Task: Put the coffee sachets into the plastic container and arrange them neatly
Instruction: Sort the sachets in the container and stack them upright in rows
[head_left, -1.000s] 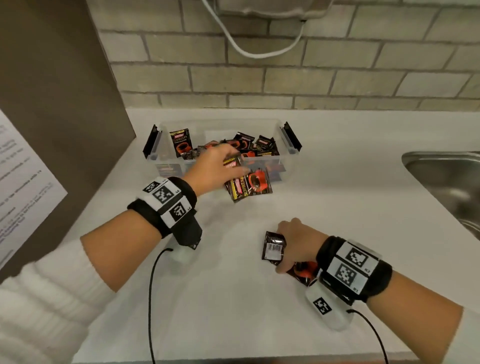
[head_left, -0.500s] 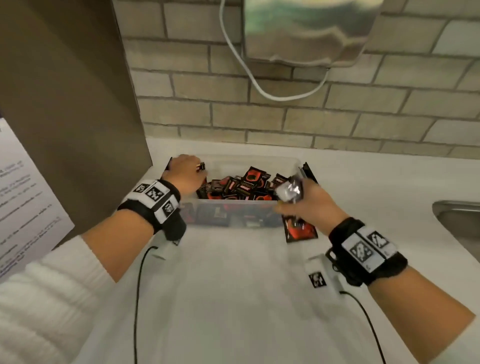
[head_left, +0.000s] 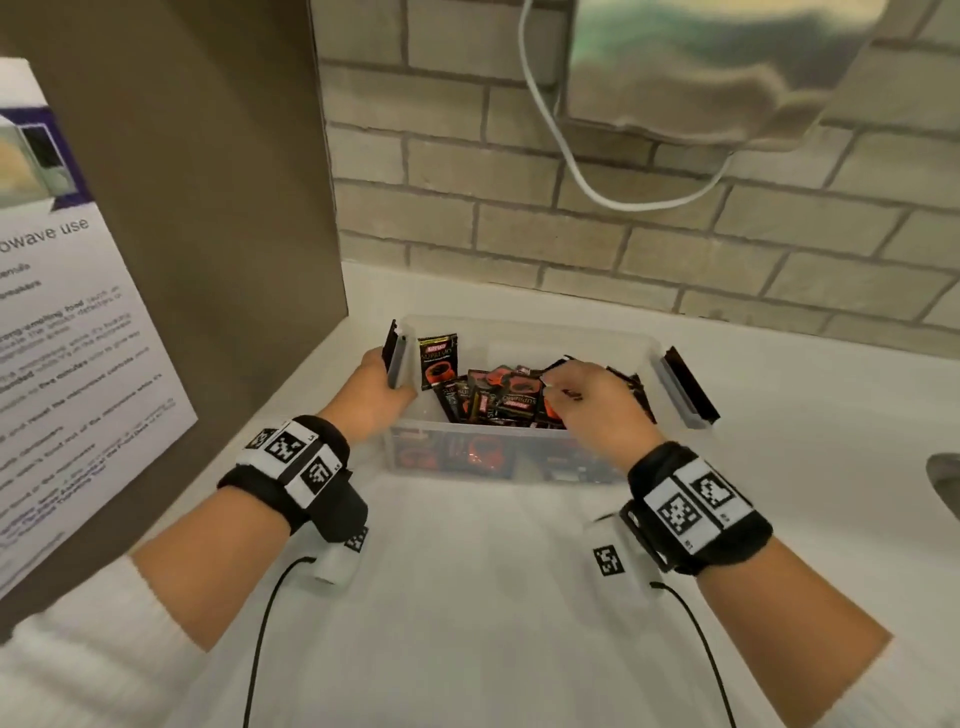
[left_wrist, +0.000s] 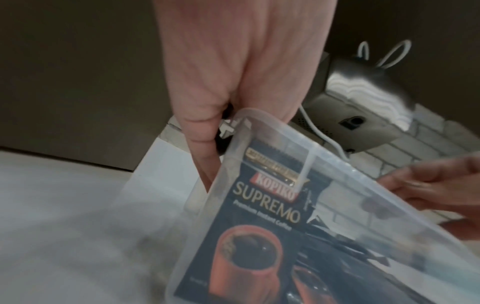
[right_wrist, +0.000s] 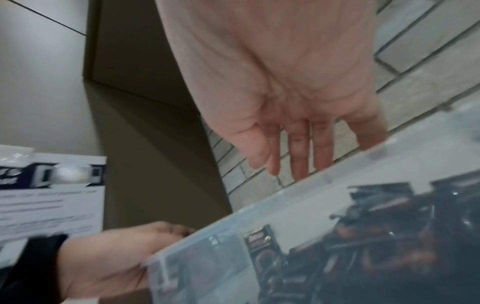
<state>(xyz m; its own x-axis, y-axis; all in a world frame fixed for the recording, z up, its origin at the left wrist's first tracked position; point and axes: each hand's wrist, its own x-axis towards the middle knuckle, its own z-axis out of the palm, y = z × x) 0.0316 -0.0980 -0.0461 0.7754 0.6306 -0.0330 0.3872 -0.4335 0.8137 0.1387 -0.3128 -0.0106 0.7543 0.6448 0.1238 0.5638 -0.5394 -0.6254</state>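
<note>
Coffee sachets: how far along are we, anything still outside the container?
Collecting looks done: no coffee sachets show on the visible counter; they lie in the plastic container. In hand: the left hand grips the container's left end while the right hand reaches over the pile, fingers straight in the wrist view. Left: neatening, since one sachet stands upright and the rest lie jumbled.

Sachets (head_left: 498, 397) in container (head_left: 498, 457) on counter (head_left: 478, 597)

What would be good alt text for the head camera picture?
A person's right hand reaches into a clear plastic container of coffee sachets on a white counter, while the left hand grips the container's left end.
</note>
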